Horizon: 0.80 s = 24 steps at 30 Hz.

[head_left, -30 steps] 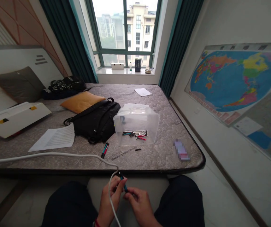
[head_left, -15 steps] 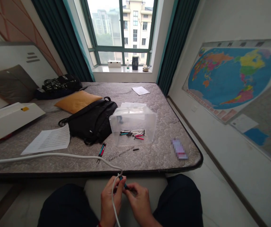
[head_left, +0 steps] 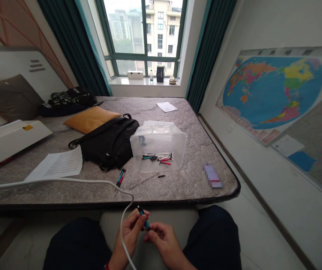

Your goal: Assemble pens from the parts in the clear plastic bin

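Over my lap, my left hand (head_left: 129, 230) is closed with thumb and fingers round a blue and black pen (head_left: 141, 213), whose black end points up and away from me. My right hand (head_left: 162, 237) pinches at the pen's lower end; its fingertips partly hide that end. A white cable (head_left: 125, 215) runs across my left wrist. On the mattress ahead stands a clear plastic box (head_left: 174, 150) with several pens and pen parts (head_left: 158, 157) in it. Blue, red and black pens (head_left: 120, 178) lie left of the box, and a small black piece (head_left: 161, 176) lies before it.
A black backpack (head_left: 110, 140), a printed sheet (head_left: 58, 164), a yellow cushion (head_left: 93, 119) and a white box (head_left: 14, 140) lie on the mattress (head_left: 189, 189). A blurred-out purple object (head_left: 213, 176) is near its right edge. My knees flank my hands.
The pen now shows more of its length above my left fingers. My hands have shifted slightly, and the white cable has swung left.
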Each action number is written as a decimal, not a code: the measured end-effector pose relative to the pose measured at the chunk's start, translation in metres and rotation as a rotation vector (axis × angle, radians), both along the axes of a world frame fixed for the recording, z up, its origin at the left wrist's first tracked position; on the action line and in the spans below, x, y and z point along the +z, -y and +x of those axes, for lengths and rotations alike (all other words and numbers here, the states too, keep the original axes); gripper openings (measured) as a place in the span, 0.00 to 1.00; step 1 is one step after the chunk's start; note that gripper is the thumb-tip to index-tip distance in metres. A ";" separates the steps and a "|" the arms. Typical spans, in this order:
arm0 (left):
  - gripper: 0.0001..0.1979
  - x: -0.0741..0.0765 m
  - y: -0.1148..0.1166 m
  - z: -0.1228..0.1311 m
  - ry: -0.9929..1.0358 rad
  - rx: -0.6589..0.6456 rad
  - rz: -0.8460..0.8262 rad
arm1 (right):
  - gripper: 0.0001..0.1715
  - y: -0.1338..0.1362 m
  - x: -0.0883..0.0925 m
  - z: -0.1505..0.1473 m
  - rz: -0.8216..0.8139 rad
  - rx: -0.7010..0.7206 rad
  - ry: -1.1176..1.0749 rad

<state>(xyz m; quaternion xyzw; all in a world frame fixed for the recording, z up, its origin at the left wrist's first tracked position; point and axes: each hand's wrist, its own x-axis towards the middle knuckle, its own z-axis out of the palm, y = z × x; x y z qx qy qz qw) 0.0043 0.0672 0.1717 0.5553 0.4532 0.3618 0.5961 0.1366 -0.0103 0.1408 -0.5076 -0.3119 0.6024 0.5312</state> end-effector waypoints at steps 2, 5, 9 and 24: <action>0.21 -0.003 0.001 -0.001 0.015 0.005 -0.044 | 0.24 0.001 -0.002 -0.002 0.003 0.038 -0.017; 0.24 -0.008 0.001 -0.002 0.026 0.013 -0.107 | 0.25 0.003 -0.006 -0.003 0.007 0.083 -0.045; 0.28 -0.016 -0.004 0.001 0.047 0.013 -0.167 | 0.24 0.003 -0.016 -0.003 -0.033 0.047 -0.046; 0.20 -0.056 -0.089 0.025 0.233 -0.237 -0.040 | 0.24 -0.083 -0.010 0.053 -0.047 0.021 0.576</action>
